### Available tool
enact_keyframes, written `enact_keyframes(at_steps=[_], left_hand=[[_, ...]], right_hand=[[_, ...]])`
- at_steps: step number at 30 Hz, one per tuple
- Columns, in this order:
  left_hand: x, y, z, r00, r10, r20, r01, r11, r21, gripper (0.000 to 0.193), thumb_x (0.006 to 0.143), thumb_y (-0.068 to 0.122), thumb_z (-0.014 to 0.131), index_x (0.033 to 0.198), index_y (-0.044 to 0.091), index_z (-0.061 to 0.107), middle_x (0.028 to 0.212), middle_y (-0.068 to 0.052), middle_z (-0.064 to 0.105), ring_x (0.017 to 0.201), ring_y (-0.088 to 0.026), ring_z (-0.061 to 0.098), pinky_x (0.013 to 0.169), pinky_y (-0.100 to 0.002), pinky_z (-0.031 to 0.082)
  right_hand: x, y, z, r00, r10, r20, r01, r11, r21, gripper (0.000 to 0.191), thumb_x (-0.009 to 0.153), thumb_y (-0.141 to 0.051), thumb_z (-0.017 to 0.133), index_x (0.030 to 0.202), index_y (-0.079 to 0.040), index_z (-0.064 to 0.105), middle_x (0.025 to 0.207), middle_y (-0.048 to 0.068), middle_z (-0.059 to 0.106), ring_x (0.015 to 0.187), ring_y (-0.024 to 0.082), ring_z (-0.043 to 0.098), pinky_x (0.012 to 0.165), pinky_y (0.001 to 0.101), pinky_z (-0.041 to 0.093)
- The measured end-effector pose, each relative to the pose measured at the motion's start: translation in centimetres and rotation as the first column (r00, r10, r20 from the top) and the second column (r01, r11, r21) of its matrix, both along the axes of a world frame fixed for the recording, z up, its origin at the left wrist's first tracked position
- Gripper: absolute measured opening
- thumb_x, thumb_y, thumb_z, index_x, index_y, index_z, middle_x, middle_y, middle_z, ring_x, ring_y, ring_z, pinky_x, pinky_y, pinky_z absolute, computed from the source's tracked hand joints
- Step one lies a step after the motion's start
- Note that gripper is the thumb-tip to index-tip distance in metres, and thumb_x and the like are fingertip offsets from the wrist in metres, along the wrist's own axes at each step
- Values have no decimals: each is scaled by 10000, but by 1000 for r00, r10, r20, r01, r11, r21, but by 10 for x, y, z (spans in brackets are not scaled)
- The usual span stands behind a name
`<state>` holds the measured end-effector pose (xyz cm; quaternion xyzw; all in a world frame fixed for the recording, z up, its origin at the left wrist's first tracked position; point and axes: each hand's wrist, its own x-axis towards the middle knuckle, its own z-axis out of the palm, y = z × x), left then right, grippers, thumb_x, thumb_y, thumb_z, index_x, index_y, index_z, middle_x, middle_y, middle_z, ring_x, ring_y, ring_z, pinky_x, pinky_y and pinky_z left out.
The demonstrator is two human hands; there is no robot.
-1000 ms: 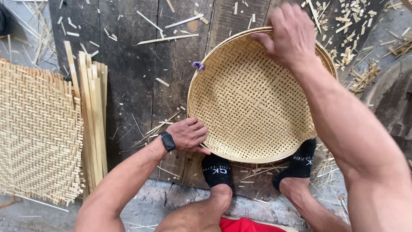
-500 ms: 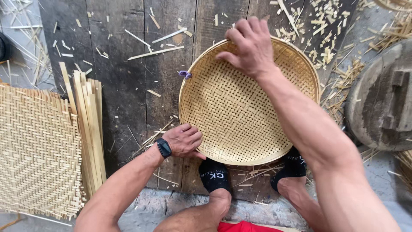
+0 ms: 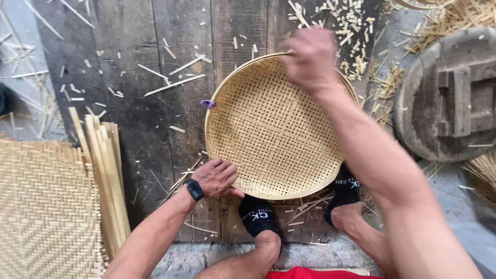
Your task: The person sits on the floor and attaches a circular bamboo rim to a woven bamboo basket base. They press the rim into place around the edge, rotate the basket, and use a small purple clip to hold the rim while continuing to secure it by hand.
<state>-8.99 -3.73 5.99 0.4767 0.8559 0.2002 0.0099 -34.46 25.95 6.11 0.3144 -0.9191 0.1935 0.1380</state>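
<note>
Lay at centre frame on dark wooden planks (image 3: 129, 119): a round woven bamboo tray (image 3: 274, 129), shallow, pale yellow, with a small purple tie (image 3: 208, 104) at its left rim. Gripped at the lower left rim by the left hand (image 3: 217, 177), fingers curled onto the edge, black watch (image 3: 195, 189) on the wrist. Met at the upper rim by the right hand (image 3: 310, 59), motion-blurred; perhaps closed on the edge, though impossible to tell. Pinned along the lower edge by two feet in black socks (image 3: 258, 217). Spread at lower left of the frame: a flat woven mat (image 3: 44, 212), with a bundle of bamboo strips (image 3: 106, 170) just beside it. Sat at the right edge: a round wooden block (image 3: 449, 95). Scattered across the upper frame: bamboo offcuts (image 3: 351, 20).
</note>
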Motion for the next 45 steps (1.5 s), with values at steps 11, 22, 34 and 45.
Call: enact_keyframes(at_steps=[11,22,34,45], left_hand=[[5,5,-3,999,-39,-4,39,999,-35,637,937,695,505,729,108,639,749,-35,548,739,-205,578,703,-322,437],[11,8,-1,1000,-23,8,23,999,-26,629,915,684,555,685,101,614,740,-42,556,726,-211,580,693,-334,446],[9,10,6,1000,-4,-14,3,999,-34,625,891,689,563,679,102,603,746,-41,541,745,-213,574,712,-332,444],[11,15,15,1000,7,11,-7,998,-69,627,892,695,547,709,98,597,752,-46,552,775,-217,584,741,-345,455]], right_hand=[[14,68,-6,990,-128,56,109,956,272,301,901,-300,811,903,-61,629,856,111,648,803,291,650,662,415,532],[60,118,-20,951,-265,159,122,794,596,92,858,-18,536,833,-50,618,766,130,627,657,197,607,568,355,541],[79,141,34,637,-492,594,292,867,405,409,938,-387,775,784,-58,587,744,91,610,634,181,560,603,374,506],[110,163,39,151,-388,909,642,738,208,283,924,-271,782,992,-20,671,891,113,717,762,191,703,651,325,608]])
